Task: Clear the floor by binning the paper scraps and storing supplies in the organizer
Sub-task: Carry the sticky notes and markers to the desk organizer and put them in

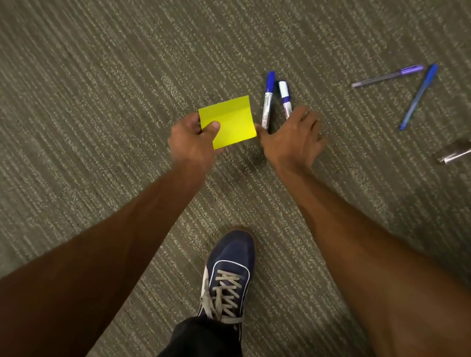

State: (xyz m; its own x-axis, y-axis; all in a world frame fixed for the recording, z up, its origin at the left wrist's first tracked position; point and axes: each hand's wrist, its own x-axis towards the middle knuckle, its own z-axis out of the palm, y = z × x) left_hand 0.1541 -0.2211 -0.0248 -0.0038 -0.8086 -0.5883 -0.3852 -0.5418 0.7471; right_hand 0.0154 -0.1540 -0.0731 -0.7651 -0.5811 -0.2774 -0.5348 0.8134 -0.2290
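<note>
My left hand (194, 140) holds a yellow sticky-note pad (231, 120) by its near corner, thumb on top, just above the carpet. My right hand (293, 139) reaches down with fingers spread over the near ends of two whiteboard markers. The blue-capped marker (268, 96) lies just left of my fingers. The white-and-purple marker (285, 96) lies beside it, its lower end under my fingertips. Whether my fingers grip either marker is hidden.
Farther right on the grey carpet lie a purple pen (388, 76), a blue pen (418, 96) and a small metallic stapler (458, 151). My two dark blue shoes (227, 273) stand below my arms. No bin or organizer is in view.
</note>
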